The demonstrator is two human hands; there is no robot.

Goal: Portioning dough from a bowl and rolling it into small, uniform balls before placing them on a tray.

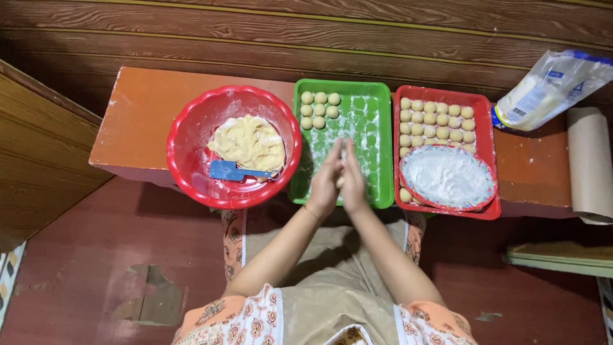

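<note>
1. Two palms pressed together: your left hand (pixel 325 182) & right hand (pixel 353 179) are flat against each other over the green tray (pixel 383 144), fingers stretched, not clenched. A bit of dough (pixel 340 181) shows between them, I think; can't tell its shape.
2. Keep pressure light & even, roll in small circles so the piece comes out round like the six dough balls (pixel 320 108) at the tray's far left corner.
3. Dough bowl (pixel 191 153) w/ blue scraper (pixel 227 171) is left of the tray.
4. Red tray (pixel 488 128), w/ more balls & flour plate (pixel 448 176), is right of it; dust palms if the dough sticks.
</note>
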